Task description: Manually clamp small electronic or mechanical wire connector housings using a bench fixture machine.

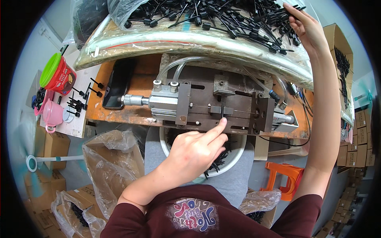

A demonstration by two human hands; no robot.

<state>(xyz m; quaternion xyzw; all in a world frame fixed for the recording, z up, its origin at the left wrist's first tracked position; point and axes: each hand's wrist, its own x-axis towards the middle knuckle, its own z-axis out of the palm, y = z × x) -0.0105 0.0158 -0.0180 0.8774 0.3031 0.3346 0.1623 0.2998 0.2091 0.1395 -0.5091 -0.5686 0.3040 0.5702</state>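
Note:
My left hand (194,152) is at the metal fixture (206,113) on the bench. Its index finger is stretched out, and the tip touches a slim black part (222,111) standing in the small block at the fixture's middle. The other fingers are loosely bent, with nothing visible in them. Up at the far right, my right hand (307,29) pinches a black plastic stem (294,8) over a heap of similar black parts (238,20). Each loose part has a thin stem and a thicker knobbed end. Fingers partly hide the pinched piece.
Clear air tubes (178,61) arch above the fixture's cylinders. A dark phone (119,81) lies left of it, beyond which stand a red tub (59,73) and a pink cup (52,114). A white bucket (238,158) with black parts sits between my legs. An orange stool (283,178) stands right.

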